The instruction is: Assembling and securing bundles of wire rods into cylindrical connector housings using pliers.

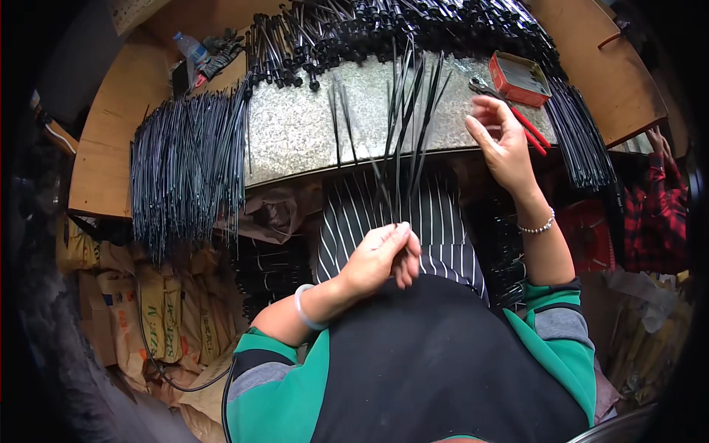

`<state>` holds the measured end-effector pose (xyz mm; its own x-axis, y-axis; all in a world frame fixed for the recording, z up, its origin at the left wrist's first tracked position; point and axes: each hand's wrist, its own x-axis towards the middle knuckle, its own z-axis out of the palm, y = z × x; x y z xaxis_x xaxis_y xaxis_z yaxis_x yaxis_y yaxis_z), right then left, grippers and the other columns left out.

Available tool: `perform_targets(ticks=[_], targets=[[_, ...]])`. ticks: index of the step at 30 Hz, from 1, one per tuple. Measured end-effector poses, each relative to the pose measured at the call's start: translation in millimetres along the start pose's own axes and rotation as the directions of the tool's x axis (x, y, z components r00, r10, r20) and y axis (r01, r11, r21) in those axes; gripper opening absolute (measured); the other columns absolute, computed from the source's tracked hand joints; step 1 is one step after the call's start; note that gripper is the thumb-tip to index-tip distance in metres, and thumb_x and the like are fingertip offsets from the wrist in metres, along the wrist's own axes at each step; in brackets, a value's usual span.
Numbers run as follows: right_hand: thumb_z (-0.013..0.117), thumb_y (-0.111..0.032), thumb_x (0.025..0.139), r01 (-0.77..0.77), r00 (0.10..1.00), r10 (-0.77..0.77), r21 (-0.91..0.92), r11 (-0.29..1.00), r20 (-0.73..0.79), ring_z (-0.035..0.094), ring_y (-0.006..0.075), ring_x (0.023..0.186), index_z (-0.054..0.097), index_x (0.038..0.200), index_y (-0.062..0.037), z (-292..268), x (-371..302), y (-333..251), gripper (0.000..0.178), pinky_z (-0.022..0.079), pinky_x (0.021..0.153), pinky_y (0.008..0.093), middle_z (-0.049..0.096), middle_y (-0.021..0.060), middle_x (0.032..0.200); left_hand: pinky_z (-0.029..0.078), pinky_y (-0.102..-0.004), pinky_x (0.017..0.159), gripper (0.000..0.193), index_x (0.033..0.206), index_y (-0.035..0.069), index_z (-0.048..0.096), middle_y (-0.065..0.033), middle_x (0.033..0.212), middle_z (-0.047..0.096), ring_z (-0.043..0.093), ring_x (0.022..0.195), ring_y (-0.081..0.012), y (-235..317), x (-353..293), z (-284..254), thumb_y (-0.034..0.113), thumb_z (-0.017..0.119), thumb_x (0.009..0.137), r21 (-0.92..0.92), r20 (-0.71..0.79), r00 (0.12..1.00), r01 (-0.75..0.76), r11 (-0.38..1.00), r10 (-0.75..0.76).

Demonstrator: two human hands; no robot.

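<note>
Currently in the left hand [384, 255]: thumb and fingertips pinched together on the lower ends of a loose cluster of thin dark strips [406, 111]; the other fingers are curled in.
Held strips: over the lap, fanning upward and away from the hand across the front edge of the worktop [292, 133]; several are blurred, and whether their far ends touch anything cannot be told.
Right hand [504, 140]: raised at the front right of the worktop, partly open, fingers bent and thumb apart from them, with nothing visible in its grip.
Nearest the right hand: pliers with red handles [532, 127], partly hidden behind it; whether they touch cannot be told.
Box: red, open-topped [526, 94], just beyond the pliers.
Left pile: a thick layer of dark strips [188, 162], drooping over the worktop's front edge.
Right pile: a narrower layer of similar strips [580, 133].
Back edge: a heap of black-ended pieces [332, 37].
Back left corner: a clear bottle [190, 48] beside dark gloves [221, 57].
Lap: white-striped dark cloth [354, 221].
Far right: a co-worker's red-and-black checked sleeve [653, 214].
</note>
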<state>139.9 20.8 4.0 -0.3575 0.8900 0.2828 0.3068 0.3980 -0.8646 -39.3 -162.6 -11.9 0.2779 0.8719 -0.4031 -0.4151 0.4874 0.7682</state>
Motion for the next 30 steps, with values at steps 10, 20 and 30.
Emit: perform_targets(ticks=[10,20,30], targets=[[0.045,-0.016,0.095,-0.511,0.848,0.17,0.688,0.515,0.502,0.05,0.0076,0.053,0.044,0.118,0.0041,17,-73,-64,0.03,0.043,0.051,0.0203,0.056,0.0049,0.07,0.047,-0.0251,0.055,0.032,0.082,-0.001,0.053,-0.0076,0.066,0.058,0.058,0.057,-0.0136,-16,22,48,0.02,0.036,0.097,0.451,0.318,0.905,-0.406,0.795,0.282],[0.044,-0.012,0.095,-0.271,0.918,0.072,0.485,0.832,0.389,0.035,0.0002,0.049,0.046,0.121,0.0044,-54,-74,-94,0.031,0.03,0.046,0.0159,0.042,-0.0055,0.061,0.043,-0.0325,0.087,0.092,0.134,-0.001,0.024,-0.0212,0.127,0.041,0.049,0.11,-0.029,119,21,50,0.018,0.081,0.065,0.854,0.414,0.276,-0.446,-0.266,0.868],[0.043,-0.013,0.095,-0.43,0.832,0.0,0.646,0.63,0.554,0.03,0.0025,0.04,0.033,0.132,0.002,-65,-80,-116,0.041,0.026,0.035,0.0175,0.042,0.0002,0.06,0.05,-0.027,0.076,0.074,0.129,0.002,0.032,-0.0121,0.102,0.059,0.06,0.087,-0.0166,191,67,59,0.011,0.077,0.07,0.656,0.103,0.28,-0.74,0.147,0.954]])
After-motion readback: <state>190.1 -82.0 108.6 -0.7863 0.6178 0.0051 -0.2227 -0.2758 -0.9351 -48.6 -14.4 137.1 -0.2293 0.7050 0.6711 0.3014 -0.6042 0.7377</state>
